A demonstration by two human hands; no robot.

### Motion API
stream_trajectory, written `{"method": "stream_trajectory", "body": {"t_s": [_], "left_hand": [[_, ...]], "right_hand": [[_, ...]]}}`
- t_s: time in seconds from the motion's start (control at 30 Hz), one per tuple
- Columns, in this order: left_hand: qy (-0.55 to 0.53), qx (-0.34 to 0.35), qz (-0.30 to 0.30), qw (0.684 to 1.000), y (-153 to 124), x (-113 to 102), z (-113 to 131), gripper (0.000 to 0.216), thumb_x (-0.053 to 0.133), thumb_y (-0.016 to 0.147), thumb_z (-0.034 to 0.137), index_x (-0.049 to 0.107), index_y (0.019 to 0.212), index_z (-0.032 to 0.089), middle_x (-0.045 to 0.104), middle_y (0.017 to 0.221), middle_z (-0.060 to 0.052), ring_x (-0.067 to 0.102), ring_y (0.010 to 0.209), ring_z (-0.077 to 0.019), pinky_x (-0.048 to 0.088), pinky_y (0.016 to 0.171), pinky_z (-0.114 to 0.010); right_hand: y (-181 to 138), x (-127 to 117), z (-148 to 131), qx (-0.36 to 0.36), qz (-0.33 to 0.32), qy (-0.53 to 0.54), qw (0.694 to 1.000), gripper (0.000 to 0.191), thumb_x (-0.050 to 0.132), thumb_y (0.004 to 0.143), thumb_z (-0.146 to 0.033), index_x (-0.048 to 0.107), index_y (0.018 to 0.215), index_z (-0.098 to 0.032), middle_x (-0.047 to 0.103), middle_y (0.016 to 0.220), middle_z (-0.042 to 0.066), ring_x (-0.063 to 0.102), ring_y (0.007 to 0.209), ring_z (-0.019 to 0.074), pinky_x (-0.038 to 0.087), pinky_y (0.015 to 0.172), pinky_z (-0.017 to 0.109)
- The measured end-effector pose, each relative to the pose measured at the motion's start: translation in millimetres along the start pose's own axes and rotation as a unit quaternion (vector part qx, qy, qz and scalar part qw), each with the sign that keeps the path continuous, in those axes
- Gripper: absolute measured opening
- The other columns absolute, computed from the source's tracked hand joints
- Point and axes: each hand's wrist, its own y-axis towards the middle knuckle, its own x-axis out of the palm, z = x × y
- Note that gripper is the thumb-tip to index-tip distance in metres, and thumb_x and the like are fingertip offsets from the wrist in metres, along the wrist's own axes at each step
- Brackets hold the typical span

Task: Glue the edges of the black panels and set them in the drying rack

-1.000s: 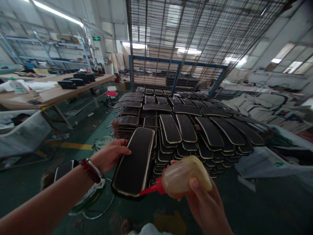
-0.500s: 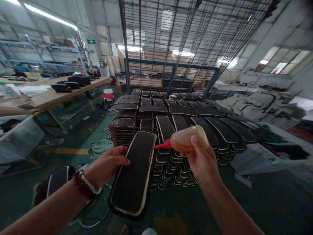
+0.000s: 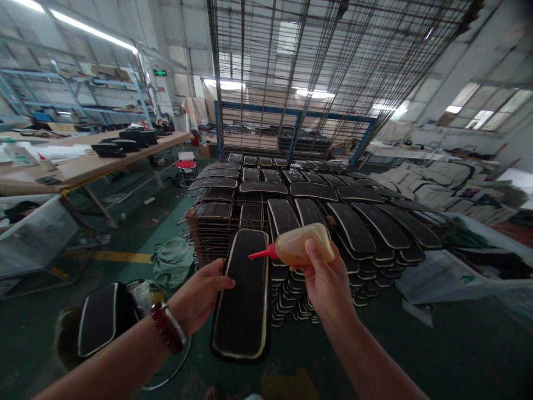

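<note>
My left hand [image 3: 208, 294] grips the left edge of a long black padded panel [image 3: 244, 300], thumb on its face and fingers behind. A pale yellowish line runs around the panel's rim. My right hand [image 3: 327, 278] is wrapped around a squeeze bottle [image 3: 303, 244] of amber liquid, tipped sideways. Its red nozzle [image 3: 261, 253] points left, with the tip over the panel's upper part; whether it touches the surface I cannot tell.
Ahead, many similar black panels [image 3: 310, 190] lie on stacked wire racks under a raised wire grid [image 3: 333, 66]. A wooden table [image 3: 79, 169] stands left, near a red stool [image 3: 185, 165]. Another panel [image 3: 97, 319] rests low left. A pale bin [image 3: 437, 278] stands right.
The bottle has moved left and slightly down, so its nozzle tip went from the panel's right edge to over its face. The panel has shifted right and turned more upright.
</note>
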Motion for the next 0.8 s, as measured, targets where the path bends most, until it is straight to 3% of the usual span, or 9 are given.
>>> {"method": "stream_trajectory", "body": {"t_s": [0.13,0.3,0.47,0.53,0.6,0.7,0.8], "left_hand": [[-0.01,-0.003,-0.004,1.0,6.9,0.5,-1.9,0.034,0.066,0.065,0.002,0.063,0.095,0.015,0.08,0.086,-0.008,0.077,0.073,-0.0239,0.061,0.067,-0.031],[0.001,-0.006,0.006,1.0,12.5,-5.1,2.8,0.032,0.065,0.064,0.001,0.062,0.092,0.016,0.08,0.084,-0.007,0.076,0.067,-0.0223,0.061,0.063,-0.03],[0.0,-0.005,-0.012,1.0,13.5,-3.9,9.5,0.031,0.066,0.064,0.002,0.063,0.091,0.016,0.08,0.085,-0.007,0.077,0.071,-0.0229,0.062,0.066,-0.031],[-0.001,-0.005,-0.019,1.0,16.1,-2.5,10.0,0.033,0.067,0.064,0.003,0.063,0.094,0.016,0.08,0.086,-0.008,0.077,0.072,-0.0235,0.063,0.068,-0.033],[0.0,-0.003,-0.012,1.0,19.8,-2.2,9.6,0.035,0.067,0.064,0.003,0.062,0.096,0.016,0.08,0.088,-0.009,0.077,0.073,-0.0236,0.063,0.068,-0.033],[0.002,0.0,0.006,1.0,24.7,-5.7,10.8,0.034,0.066,0.065,0.003,0.06,0.097,0.015,0.08,0.087,-0.009,0.076,0.067,-0.023,0.063,0.064,-0.033],[0.001,0.02,0.013,1.0,28.4,-14.5,20.5,0.032,0.066,0.068,0.003,0.06,0.097,0.015,0.08,0.087,-0.009,0.077,0.069,-0.024,0.063,0.064,-0.034]], "right_hand": [[-11.0,-2.3,6.6,0.014,-0.027,-0.015,0.999,0.045,0.089,0.079,-0.044,0.064,0.107,-0.019,0.067,0.092,0.005,0.067,0.075,0.0248,0.056,0.045,0.026],[-10.9,-17.5,-2.6,0.075,-0.11,-0.03,0.991,0.04,0.087,0.082,-0.041,0.067,0.108,-0.018,0.066,0.086,0.005,0.065,0.067,0.0233,0.051,0.04,0.024],[7.3,-16.5,-15.6,-0.035,-0.064,-0.042,0.996,0.042,0.086,0.083,-0.035,0.065,0.116,-0.023,0.069,0.108,0.009,0.068,0.09,0.0276,0.056,0.051,0.025],[5.0,-14.1,-13.2,-0.039,-0.067,-0.033,0.996,0.044,0.087,0.082,-0.034,0.064,0.119,-0.024,0.069,0.112,0.01,0.068,0.093,0.0285,0.056,0.052,0.025],[-3.2,-15.5,-6.1,0.012,-0.08,-0.012,0.997,0.046,0.089,0.08,-0.035,0.065,0.118,-0.023,0.07,0.107,0.01,0.068,0.085,0.0283,0.056,0.048,0.027],[-12.9,-29.0,5.0,0.173,-0.077,0.049,0.981,0.043,0.089,0.08,-0.043,0.071,0.11,-0.019,0.071,0.095,0.011,0.067,0.071,0.0252,0.051,0.041,0.024],[-5.1,-55.9,1.5,0.287,0.028,0.164,0.943,0.042,0.088,0.081,-0.045,0.072,0.109,-0.018,0.072,0.108,0.015,0.068,0.077,0.0221,0.048,0.042,0.017]]}}
